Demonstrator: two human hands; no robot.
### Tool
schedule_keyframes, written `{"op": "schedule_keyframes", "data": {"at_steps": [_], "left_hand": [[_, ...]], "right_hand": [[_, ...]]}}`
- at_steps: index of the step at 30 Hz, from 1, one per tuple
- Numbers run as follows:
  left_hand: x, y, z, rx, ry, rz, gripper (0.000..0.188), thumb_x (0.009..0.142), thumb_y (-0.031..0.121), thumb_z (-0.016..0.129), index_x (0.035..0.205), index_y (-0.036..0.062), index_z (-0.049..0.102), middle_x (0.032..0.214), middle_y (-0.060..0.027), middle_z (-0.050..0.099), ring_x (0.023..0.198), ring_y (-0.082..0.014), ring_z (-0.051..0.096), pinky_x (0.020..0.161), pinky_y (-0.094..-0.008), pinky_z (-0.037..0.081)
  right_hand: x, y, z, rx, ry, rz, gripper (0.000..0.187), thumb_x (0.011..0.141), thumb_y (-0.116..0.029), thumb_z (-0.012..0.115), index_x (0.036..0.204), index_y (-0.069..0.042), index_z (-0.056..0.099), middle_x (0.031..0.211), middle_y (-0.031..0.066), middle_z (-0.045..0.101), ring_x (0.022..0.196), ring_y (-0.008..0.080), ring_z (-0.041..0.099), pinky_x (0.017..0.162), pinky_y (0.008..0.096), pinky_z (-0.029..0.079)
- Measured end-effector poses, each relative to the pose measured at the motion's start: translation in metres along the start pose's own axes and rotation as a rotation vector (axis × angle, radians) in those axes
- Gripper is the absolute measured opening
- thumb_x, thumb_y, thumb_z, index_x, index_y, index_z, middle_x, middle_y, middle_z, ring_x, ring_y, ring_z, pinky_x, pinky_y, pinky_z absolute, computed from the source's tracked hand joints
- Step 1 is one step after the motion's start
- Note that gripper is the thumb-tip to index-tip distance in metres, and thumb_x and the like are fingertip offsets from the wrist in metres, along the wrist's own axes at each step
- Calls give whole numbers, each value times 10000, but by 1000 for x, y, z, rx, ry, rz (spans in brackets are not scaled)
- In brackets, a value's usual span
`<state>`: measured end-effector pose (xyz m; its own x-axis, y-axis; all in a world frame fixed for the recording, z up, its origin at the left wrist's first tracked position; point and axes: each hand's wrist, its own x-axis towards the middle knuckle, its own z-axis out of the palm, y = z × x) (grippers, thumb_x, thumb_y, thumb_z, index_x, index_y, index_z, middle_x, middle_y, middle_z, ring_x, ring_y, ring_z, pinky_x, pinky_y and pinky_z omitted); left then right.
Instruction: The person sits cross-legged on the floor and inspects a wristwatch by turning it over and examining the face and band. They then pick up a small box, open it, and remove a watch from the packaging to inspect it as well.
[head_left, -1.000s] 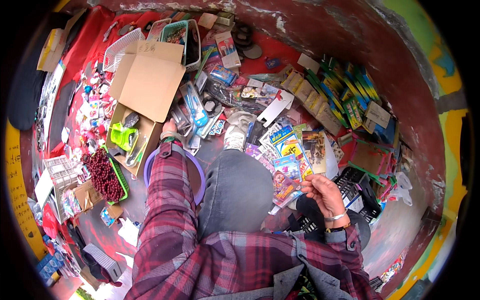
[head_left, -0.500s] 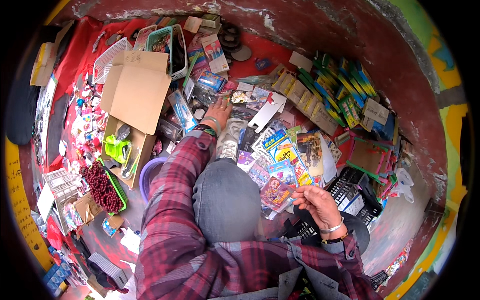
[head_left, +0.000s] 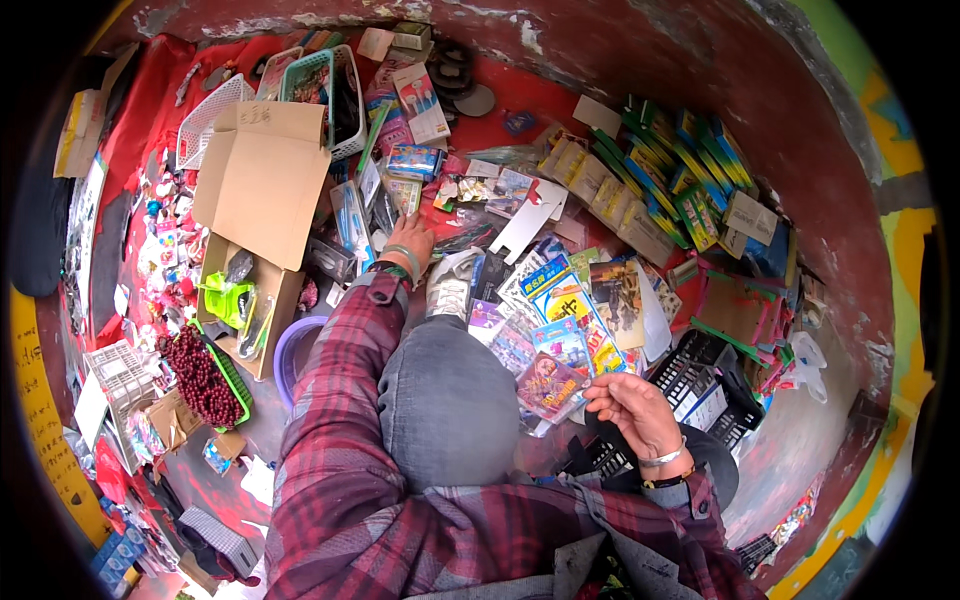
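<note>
My left hand (head_left: 408, 243) reaches to the far pile beyond my shoe, its fingers closed at the lower edge of a small yellowish packet (head_left: 403, 194). Just beyond lies a blue packet (head_left: 415, 160); a long blue-and-white package (head_left: 351, 222) is left of the hand. My right hand (head_left: 637, 412) is held at the near right, thumb and fingers pinched at the corner of a flat reddish-purple packet (head_left: 551, 387). That packet overlaps a light-blue card pack (head_left: 563, 343) and a yellow-and-blue package (head_left: 578, 310). My left fingertips are partly hidden against the packet.
An open cardboard box (head_left: 265, 185) and a purple basin (head_left: 290, 355) are at left. Plastic baskets (head_left: 350, 105) stand farther back. Stacked green-and-yellow boxes (head_left: 680, 165) and a black crate (head_left: 740, 405) are at right. My shoe (head_left: 452, 285) and bent knee (head_left: 445, 400) occupy the middle.
My left hand has moved left and slightly nearer. The small yellowish packet now shows at its fingers, and red cloth is exposed where the hand was. My right hand has stayed in place.
</note>
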<state>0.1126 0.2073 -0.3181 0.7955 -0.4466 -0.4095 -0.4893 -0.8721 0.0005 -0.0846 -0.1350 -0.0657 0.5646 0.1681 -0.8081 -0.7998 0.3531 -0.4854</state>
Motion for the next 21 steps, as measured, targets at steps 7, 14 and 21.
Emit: {"op": "schedule_keyframes", "data": {"at_steps": [7, 14, 21], "left_hand": [[-20, -10, -19, -44, -216, 81, 446, 690, 180, 633, 1099, 73, 490, 993, -123, 620, 1055, -295, 529, 1025, -403, 259], [-61, -21, -80, -550, 220, 137, 339, 667, -48, 543, 990, 34, 605, 886, -177, 614, 919, -343, 554, 817, -380, 434], [-92, -25, -130, -1438, 89, -88, 359, 721, -70, 599, 1077, -23, 587, 951, -49, 626, 889, -124, 571, 819, -256, 452]], "right_hand": [[-6, -4, 9, 7, -34, -22, 245, 920, -148, 471, 1074, 29, 545, 973, 110, 626, 832, 142, 616, 703, 225, 481], [-17, -2, 15, -14, -48, -45, 255, 912, -157, 493, 1078, 27, 549, 967, 108, 630, 824, 139, 616, 697, 227, 477], [-22, 0, 18, -23, -99, -79, 261, 913, -167, 493, 1077, 28, 549, 962, 106, 634, 811, 132, 616, 696, 220, 473]]}}
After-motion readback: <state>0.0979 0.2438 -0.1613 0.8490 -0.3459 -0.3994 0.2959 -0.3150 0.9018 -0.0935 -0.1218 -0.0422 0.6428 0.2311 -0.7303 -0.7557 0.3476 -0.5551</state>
